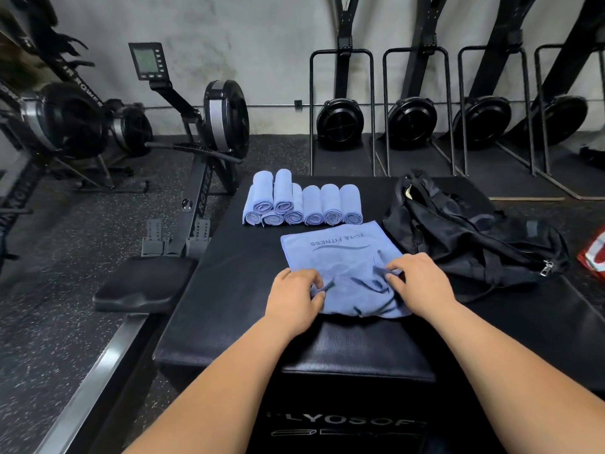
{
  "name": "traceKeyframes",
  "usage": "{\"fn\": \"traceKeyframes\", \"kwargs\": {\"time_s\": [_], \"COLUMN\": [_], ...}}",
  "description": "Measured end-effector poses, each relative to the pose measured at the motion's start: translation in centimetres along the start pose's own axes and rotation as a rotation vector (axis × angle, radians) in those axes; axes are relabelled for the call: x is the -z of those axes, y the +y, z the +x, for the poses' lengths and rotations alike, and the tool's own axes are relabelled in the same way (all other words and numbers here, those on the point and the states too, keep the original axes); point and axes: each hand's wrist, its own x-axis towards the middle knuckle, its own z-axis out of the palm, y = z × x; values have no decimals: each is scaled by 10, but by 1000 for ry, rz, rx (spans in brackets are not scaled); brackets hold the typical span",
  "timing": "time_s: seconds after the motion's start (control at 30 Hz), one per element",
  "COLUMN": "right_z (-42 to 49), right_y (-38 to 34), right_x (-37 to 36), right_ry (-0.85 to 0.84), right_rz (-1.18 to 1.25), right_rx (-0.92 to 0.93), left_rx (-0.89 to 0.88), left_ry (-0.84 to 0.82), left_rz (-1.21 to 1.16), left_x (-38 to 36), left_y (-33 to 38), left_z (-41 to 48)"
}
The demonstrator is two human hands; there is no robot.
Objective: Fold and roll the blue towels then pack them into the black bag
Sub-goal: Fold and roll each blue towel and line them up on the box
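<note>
A person at a gym's padded box (229,273) bunches the near edge of a blue towel (343,253) spread flat at its centre, the left hand (294,296) and right hand (419,280) each pinching a crease of cloth with curled fingers. The rolling step appears to be just starting; next the gathered edge needs tucking tight and turning evenly toward the far side. Finished rolled towels (304,204) lie stacked just beyond it. The black bag (474,237) slumps to the right, its mouth open at the far end; no blue towels show inside, only something pale that cannot be identified
</note>
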Motion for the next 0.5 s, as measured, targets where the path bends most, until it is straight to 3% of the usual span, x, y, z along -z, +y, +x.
{"fn": "traceKeyframes", "kwargs": {"time_s": [0.07,0.17,0.5], "right_z": [2,-3,-31], "right_y": [1,0,-24], "right_x": [-9,-21,-17], "right_ry": [-79,-189,-41], "right_rz": [-74,-135,-181], "right_rx": [73,35,16], "left_rx": [-28,-61,-224], "left_ry": [-79,-145,-155], "left_rz": [31,130,170], "left_x": [-6,-8,20], "left_y": [-4,-18,-51], "left_z": [1,1,-15]}}
